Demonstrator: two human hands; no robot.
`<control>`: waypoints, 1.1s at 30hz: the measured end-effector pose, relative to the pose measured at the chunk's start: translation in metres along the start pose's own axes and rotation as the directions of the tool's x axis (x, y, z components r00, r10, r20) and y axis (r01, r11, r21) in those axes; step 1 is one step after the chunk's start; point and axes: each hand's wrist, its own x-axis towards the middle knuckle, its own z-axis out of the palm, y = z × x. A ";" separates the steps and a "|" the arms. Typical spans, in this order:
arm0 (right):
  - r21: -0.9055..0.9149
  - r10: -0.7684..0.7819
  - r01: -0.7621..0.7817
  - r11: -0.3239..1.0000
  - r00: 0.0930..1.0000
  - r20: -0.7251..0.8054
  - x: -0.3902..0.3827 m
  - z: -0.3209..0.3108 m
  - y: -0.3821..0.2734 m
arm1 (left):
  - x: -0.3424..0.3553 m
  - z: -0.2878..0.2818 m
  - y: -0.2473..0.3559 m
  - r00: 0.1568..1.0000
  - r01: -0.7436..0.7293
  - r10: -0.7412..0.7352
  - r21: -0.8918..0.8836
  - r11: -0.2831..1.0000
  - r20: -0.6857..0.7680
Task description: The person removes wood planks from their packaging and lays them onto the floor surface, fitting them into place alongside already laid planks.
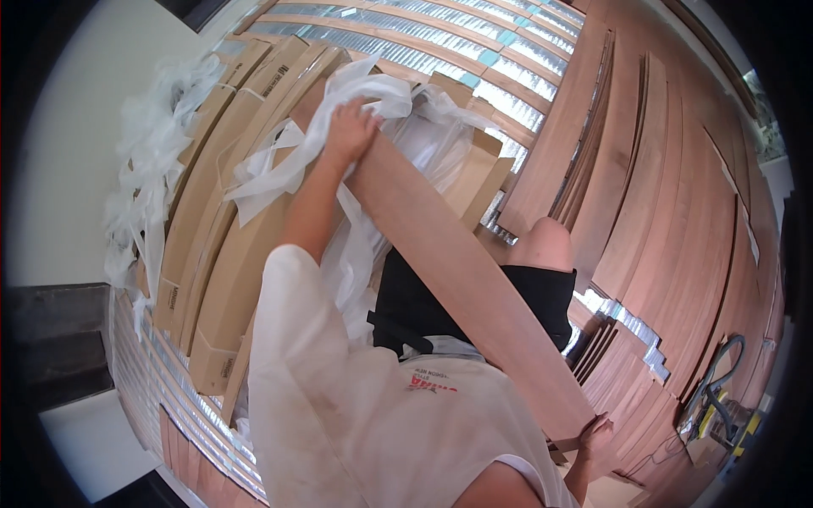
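Note:
A long reddish-brown wooden floorboard point(461, 262) lies slantwise across my lap, its far end up to the left and its near end down to the right. My left hand point(351, 134) is closed at the far end, against the board's edge. White foam sheet point(296, 161) drapes around that hand, and partly hides how the fingers sit. At the near end, my right hand point(597, 433) grips the board's corner. Beneath the far end is an opened cardboard box point(474, 173) with clear wrapping and foam in it.
Several long cardboard boxes point(224, 195) lie side by side at left, with crumpled foam point(152, 161) beyond them. Wooden battens point(415, 30) cross silvery sheeting at the back. Laid boards point(677, 203) and loose stacked planks point(584, 135) cover the right. A tool with a hose point(716, 398) sits lower right.

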 end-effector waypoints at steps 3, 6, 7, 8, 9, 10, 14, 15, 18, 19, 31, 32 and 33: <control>0.021 -0.005 0.006 1.000 0.999 -0.036 0.008 0.014 0.011 | 0.019 -0.013 -0.054 0.990 -0.009 0.018 0.063 0.998 -0.137; 0.015 -0.001 0.001 1.000 1.000 0.024 0.020 0.019 0.022 | 0.024 -0.042 -0.085 0.985 0.078 -0.060 0.110 0.991 -0.161; 0.027 0.023 -0.024 0.999 1.000 0.020 0.020 0.023 0.031 | 0.026 -0.047 -0.094 0.987 0.105 -0.086 0.135 0.985 -0.137; 0.017 0.049 -0.049 0.999 0.999 0.007 0.025 0.028 0.038 | 0.026 -0.050 -0.104 0.987 0.133 -0.116 0.160 0.978 -0.113; 0.050 0.054 -0.054 0.997 0.999 0.010 0.026 0.026 0.039 | 0.022 -0.056 -0.116 0.984 0.116 -0.090 0.174 0.978 -0.151; 0.078 0.058 -0.058 0.995 0.998 0.009 0.030 0.018 0.034 | 0.015 -0.056 -0.126 0.980 0.174 -0.155 0.161 0.971 -0.124; 0.072 0.113 -0.107 0.992 0.990 -0.085 0.022 0.026 0.053 | -0.026 -0.067 -0.188 0.903 0.420 -0.429 0.211 0.882 -0.005; 0.125 0.113 -0.096 0.988 0.984 -0.141 0.019 0.031 0.054 | -0.054 -0.072 -0.202 0.858 0.505 -0.514 0.216 0.836 -0.015; 0.059 0.206 -0.219 0.974 0.964 0.168 0.024 0.033 0.048 | -0.194 -0.092 -0.251 0.731 0.531 -0.653 0.436 0.727 0.199; 0.133 0.149 -0.146 0.980 0.989 -0.017 0.017 0.040 0.034 | -0.250 -0.100 -0.254 0.614 0.559 -0.734 0.498 0.663 0.289; 0.064 0.517 -0.529 0.846 0.844 0.143 -0.028 0.034 -0.032 | -0.296 -0.043 0.124 0.767 0.633 -0.407 -0.689 0.353 0.496; 0.069 0.527 -0.542 0.837 0.834 0.162 -0.031 0.026 -0.041 | -0.258 -0.048 0.186 0.820 0.518 -0.111 -0.811 -0.271 0.561; 0.095 0.526 -0.549 0.830 0.828 0.194 -0.034 0.025 -0.050 | -0.227 -0.054 0.231 0.719 0.663 -0.003 -0.688 -0.295 0.695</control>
